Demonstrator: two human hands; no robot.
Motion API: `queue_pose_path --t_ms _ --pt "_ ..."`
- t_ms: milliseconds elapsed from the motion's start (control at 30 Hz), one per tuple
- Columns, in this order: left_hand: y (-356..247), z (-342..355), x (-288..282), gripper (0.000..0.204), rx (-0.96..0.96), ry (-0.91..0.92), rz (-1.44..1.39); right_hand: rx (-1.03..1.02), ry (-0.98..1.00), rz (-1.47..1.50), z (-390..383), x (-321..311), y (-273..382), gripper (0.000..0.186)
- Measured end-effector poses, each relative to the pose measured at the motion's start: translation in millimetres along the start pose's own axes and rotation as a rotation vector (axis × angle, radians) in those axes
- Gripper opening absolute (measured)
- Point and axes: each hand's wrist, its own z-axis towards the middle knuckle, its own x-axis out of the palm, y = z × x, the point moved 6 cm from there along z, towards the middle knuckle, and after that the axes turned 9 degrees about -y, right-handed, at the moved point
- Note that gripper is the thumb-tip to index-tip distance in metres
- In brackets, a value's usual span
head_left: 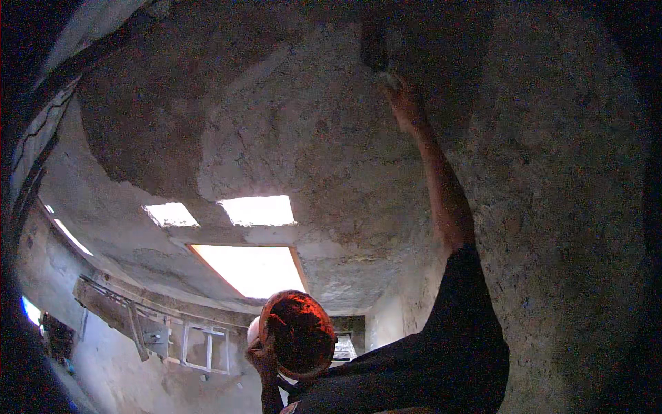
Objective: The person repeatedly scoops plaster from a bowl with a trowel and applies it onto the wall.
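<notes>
My left hand [259, 359] is closed round the side of a round bucket [325, 328], holding it up in front of my body. The bucket's mouth faces me; its wall glows orange-red, and dark smears or dark contents show inside. High up, my right arm is stretched out to the wall [276, 117]. The fingers of my right hand [405, 103] are wrapped round a dark, flat hand tool [376, 48] held against the wall. Dim light hides the tool's exact kind. Broad darker patches mark the rough grey wall near it.
Two small bright openings [256, 210] and a larger framed bright opening [249, 269] sit in the wall left of centre. A pale frame [205, 348] and some long boards [110, 307] are at the lower left. Rough wall [565, 207] continues on the right.
</notes>
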Motion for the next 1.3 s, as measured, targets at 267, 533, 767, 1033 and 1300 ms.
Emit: queue_pose_path --t_ms 267,533,767,1033,1300 --pt "-35 -6 9 0.029 0.147 0.067 0.059 -0.151 -0.16 -0.356 9 -40 -63 0.06" --pt "-30 -5 5 0.03 0.122 0.072 0.135 -0.098 -0.309 -0.492 18 -22 -55 0.053" --pt "-49 -11 3 0.02 0.03 0.055 0.019 -0.36 -0.304 -0.654 -7 -15 -32 0.053" --pt "-12 1 3 0.02 0.211 0.016 -0.027 -0.304 -0.363 -0.463 -15 -42 -29 0.049" --pt "-36 -4 2 0.026 0.154 0.046 0.174 -0.477 -0.346 -0.467 17 -43 7 0.051"
